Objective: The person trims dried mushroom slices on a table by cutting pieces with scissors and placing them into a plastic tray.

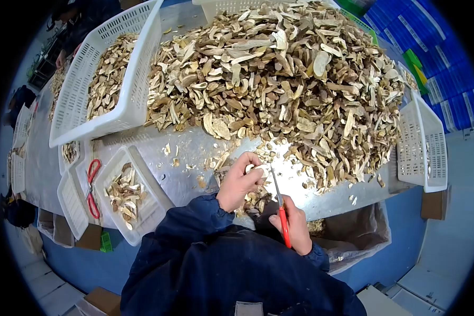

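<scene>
My left hand (pixel 241 182) is closed, pinching a pale dried mushroom slice (pixel 265 170) between thumb and fingers. In my right hand (pixel 298 227) are red-handled scissors (pixel 284 224), their narrow metal blades pointing up and away from me beside the slice. Whether the blades touch it I cannot tell. Just beyond both hands rises a large heap of dried mushroom slices (pixel 279 89). Small cut bits lie on the metal table around my fingers.
A big white perforated basket (pixel 134 100) of slices stands at left. Nearer are a white tray (pixel 158 192) holding some slices and another pair of red scissors (pixel 92 188). Another white basket (pixel 424 145) stands at right. A lined bin (pixel 371 231) sits below the table edge.
</scene>
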Action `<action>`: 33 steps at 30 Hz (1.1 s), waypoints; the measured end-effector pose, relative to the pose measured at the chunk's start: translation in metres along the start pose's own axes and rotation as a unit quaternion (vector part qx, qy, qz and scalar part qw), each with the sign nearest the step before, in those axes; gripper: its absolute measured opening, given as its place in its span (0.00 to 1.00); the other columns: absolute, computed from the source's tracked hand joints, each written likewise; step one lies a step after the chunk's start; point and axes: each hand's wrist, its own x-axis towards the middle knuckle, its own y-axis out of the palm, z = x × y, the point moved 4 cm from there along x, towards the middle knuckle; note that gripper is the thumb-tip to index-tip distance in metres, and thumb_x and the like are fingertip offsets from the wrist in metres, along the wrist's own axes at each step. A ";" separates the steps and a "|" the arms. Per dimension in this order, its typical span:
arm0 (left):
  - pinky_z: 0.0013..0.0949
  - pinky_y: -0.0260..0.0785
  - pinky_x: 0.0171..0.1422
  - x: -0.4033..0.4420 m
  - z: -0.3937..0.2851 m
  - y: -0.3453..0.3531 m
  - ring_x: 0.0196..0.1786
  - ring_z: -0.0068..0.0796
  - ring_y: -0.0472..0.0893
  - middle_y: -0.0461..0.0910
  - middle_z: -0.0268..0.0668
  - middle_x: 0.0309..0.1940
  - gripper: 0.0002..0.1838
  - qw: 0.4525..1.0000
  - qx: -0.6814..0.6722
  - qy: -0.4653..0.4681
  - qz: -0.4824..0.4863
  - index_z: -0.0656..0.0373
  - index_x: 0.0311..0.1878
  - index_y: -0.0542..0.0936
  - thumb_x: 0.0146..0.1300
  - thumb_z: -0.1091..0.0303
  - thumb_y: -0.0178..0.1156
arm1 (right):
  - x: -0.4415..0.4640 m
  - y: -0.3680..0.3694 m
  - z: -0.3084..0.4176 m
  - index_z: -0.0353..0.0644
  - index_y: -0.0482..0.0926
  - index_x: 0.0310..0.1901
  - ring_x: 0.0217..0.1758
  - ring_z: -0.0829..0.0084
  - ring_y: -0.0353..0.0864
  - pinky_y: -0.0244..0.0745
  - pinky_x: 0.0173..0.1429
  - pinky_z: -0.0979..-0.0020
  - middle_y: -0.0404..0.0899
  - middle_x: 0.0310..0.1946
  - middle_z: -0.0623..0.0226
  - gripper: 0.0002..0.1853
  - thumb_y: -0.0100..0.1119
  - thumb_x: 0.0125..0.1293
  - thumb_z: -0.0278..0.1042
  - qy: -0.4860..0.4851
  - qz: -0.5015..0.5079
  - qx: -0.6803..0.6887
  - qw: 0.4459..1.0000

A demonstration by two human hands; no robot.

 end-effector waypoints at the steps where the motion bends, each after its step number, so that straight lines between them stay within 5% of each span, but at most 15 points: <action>1: 0.19 0.60 0.30 0.000 0.000 0.001 0.31 0.14 0.71 0.70 0.28 0.31 0.08 1.000 -0.003 -0.002 0.006 0.54 0.44 0.67 0.65 0.71 0.55 | 0.001 -0.001 0.001 0.36 0.70 0.54 0.26 0.53 0.77 0.71 0.32 0.62 0.75 0.21 0.54 0.28 0.69 0.56 0.40 -0.022 -0.010 -0.011 1.000; 11: 0.18 0.58 0.29 0.002 0.002 -0.006 0.29 0.14 0.69 0.68 0.27 0.30 0.07 0.998 0.027 -0.022 0.053 0.55 0.42 0.67 0.64 0.73 0.55 | -0.002 0.000 0.000 0.37 0.75 0.47 0.21 0.52 0.77 0.68 0.26 0.61 0.74 0.17 0.55 0.22 0.70 0.57 0.42 0.016 0.008 -0.084 0.996; 17: 0.19 0.59 0.29 0.018 0.010 -0.041 0.28 0.17 0.69 0.68 0.29 0.32 0.03 0.947 -0.292 -0.068 0.114 0.57 0.41 0.70 0.68 0.71 0.53 | -0.005 0.005 -0.006 0.38 0.75 0.43 0.20 0.52 0.77 0.68 0.25 0.61 0.74 0.15 0.55 0.20 0.67 0.59 0.44 0.021 -0.034 -0.029 0.999; 20: 0.21 0.64 0.32 0.023 -0.018 -0.063 0.31 0.19 0.71 0.69 0.29 0.29 0.04 0.975 -0.220 0.017 -0.018 0.58 0.43 0.73 0.69 0.71 0.53 | -0.002 0.007 -0.019 0.38 0.74 0.43 0.20 0.52 0.77 0.69 0.25 0.61 0.74 0.15 0.55 0.20 0.66 0.60 0.45 0.028 -0.044 -0.063 0.997; 23: 0.26 0.68 0.33 0.043 -0.022 -0.121 0.29 0.22 0.73 0.73 0.31 0.26 0.11 0.989 0.019 0.094 -0.114 0.63 0.47 0.76 0.65 0.69 0.57 | -0.001 0.011 -0.028 0.38 0.74 0.40 0.21 0.51 0.77 0.68 0.25 0.60 0.74 0.15 0.54 0.19 0.65 0.61 0.47 0.034 -0.051 -0.080 0.995; 27: 0.34 0.70 0.38 0.048 -0.047 -0.116 0.31 0.32 0.76 0.75 0.36 0.28 0.25 0.828 0.464 0.161 -0.270 0.60 0.59 0.73 0.58 0.65 0.65 | 0.000 0.016 -0.033 0.38 0.74 0.38 0.21 0.50 0.77 0.68 0.25 0.58 0.74 0.15 0.53 0.19 0.65 0.61 0.47 0.038 -0.048 -0.073 0.995; 30: 0.39 0.70 0.41 0.057 -0.045 -0.108 0.35 0.40 0.77 0.76 0.40 0.33 0.21 0.734 0.572 0.205 -0.303 0.60 0.53 0.76 0.56 0.67 0.66 | 0.000 0.017 -0.034 0.38 0.74 0.37 0.21 0.50 0.77 0.67 0.25 0.58 0.73 0.14 0.53 0.19 0.65 0.61 0.47 0.045 -0.046 -0.080 0.995; 33: 0.41 0.70 0.43 0.057 -0.047 -0.107 0.40 0.45 0.77 0.75 0.42 0.37 0.19 0.723 0.595 0.183 -0.299 0.58 0.49 0.77 0.55 0.66 0.67 | 0.000 0.016 -0.031 0.38 0.73 0.37 0.21 0.49 0.77 0.67 0.25 0.58 0.73 0.15 0.53 0.19 0.65 0.61 0.48 0.042 -0.051 -0.081 0.995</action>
